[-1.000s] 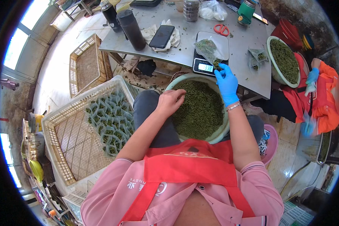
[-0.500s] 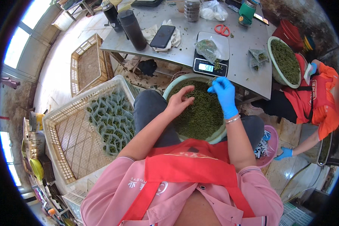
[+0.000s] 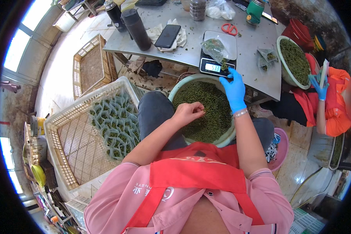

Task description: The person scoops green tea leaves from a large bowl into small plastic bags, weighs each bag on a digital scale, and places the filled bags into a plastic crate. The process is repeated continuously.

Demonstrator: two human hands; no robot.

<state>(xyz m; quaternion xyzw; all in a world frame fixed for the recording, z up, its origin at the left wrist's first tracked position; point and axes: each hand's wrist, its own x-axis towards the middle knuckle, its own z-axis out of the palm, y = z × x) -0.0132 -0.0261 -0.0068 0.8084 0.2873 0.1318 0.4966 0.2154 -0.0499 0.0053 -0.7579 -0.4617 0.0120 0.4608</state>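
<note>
A wide pale green basin (image 3: pixel 176 90) full of small green peppercorn-like grains (image 3: pixel 210 102) stands between my knees. Over the grains, my bare left hand (image 3: pixel 188 114) has its fingertips pinched together; whatever they hold is too small to make out. My right hand (image 3: pixel 234 91), in a blue glove, reaches to the front right corner of a digital scale (image 3: pixel 231 46), thumb and forefinger apart. On the scale lies a clear plastic bag (image 3: pixel 214 48) partly filled with green grains, its mouth toward me, with some grains by the display.
A cream crate (image 3: pixel 66 163) at left holds several filled bags (image 3: pixel 115 124). On the metal table (image 3: pixel 171 13) are a phone (image 3: pixel 167 36), a dark flask (image 3: pixel 137 29), red scissors (image 3: pixel 229 29) and small bags (image 3: pixel 267 56). A co-worker (image 3: pixel 335 97) sits at right beside another basin (image 3: pixel 294 62).
My right hand has moved from above the basin up to the scale. My left fingers have closed into a pinch. The co-worker's gloved hands have come together around a pale object.
</note>
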